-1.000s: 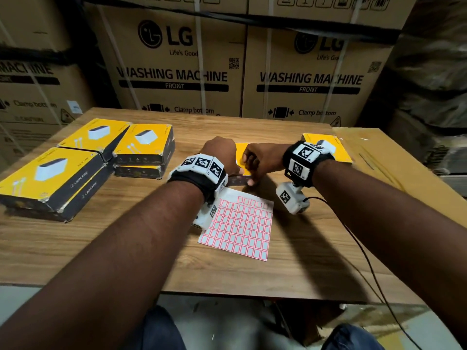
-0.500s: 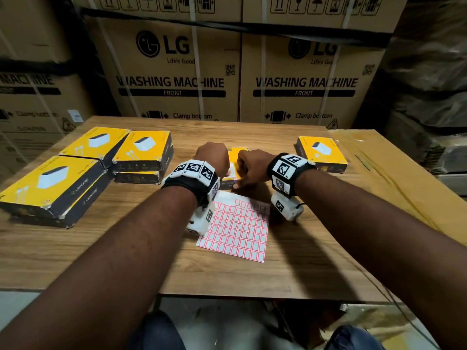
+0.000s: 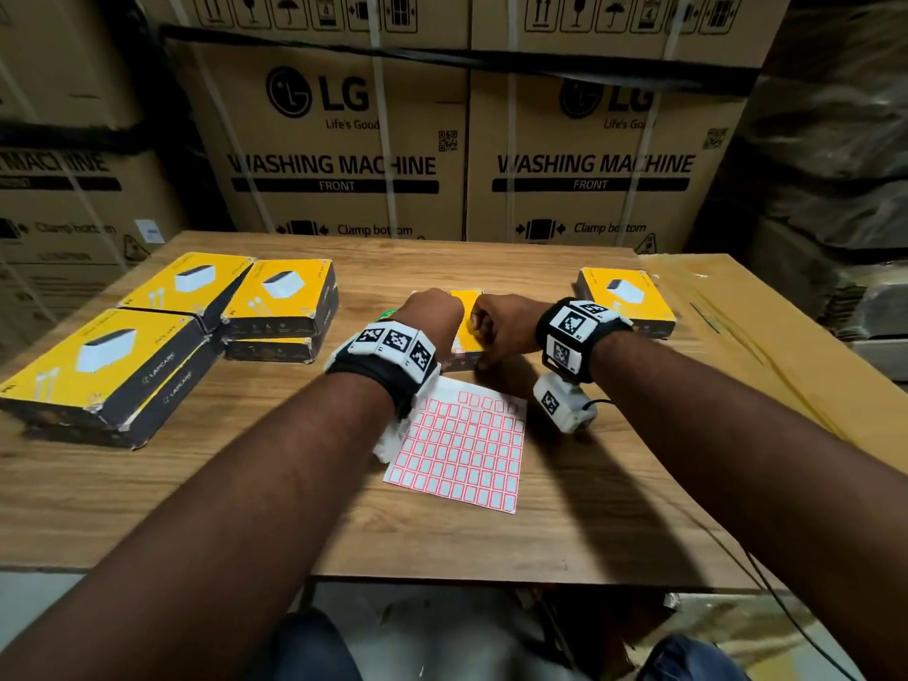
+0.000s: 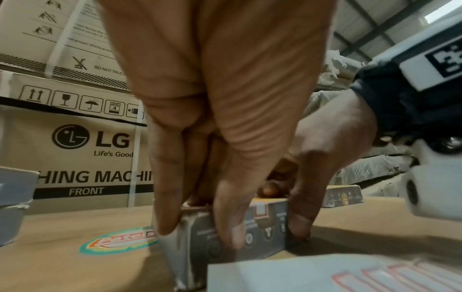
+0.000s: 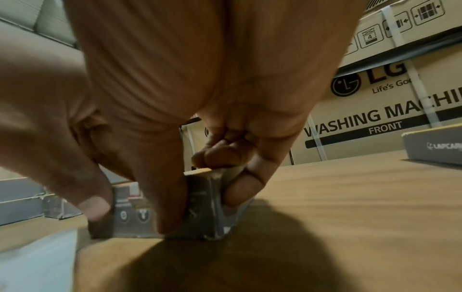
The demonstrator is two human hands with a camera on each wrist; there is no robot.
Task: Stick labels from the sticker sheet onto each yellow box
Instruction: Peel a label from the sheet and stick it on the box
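A yellow box [image 3: 467, 317] with dark sides lies in the middle of the wooden table [image 3: 295, 464], just beyond the sticker sheet [image 3: 462, 449]. My left hand [image 3: 432, 317] grips its left end, fingers curled down the near side [image 4: 225, 223]. My right hand [image 3: 501, 326] grips its right end, thumb and fingers round the corner [image 5: 200, 197]. A white, red-edged label [image 4: 261, 210] sits on the box's dark near side [image 5: 133, 192]. The sheet of red-bordered labels lies flat under my wrists.
Yellow boxes [image 3: 280, 297] lie stacked at the left, with another stack [image 3: 98, 361] nearer the left edge. One yellow box [image 3: 626, 299] lies at the right. Large LG cartons [image 3: 344, 140] wall off the back. A brown cardboard sheet [image 3: 766, 346] covers the table's right side.
Both hands have drawn the middle box towards me, and the right hand has moved left, away from the right-hand box. The head view has tilted up slightly.
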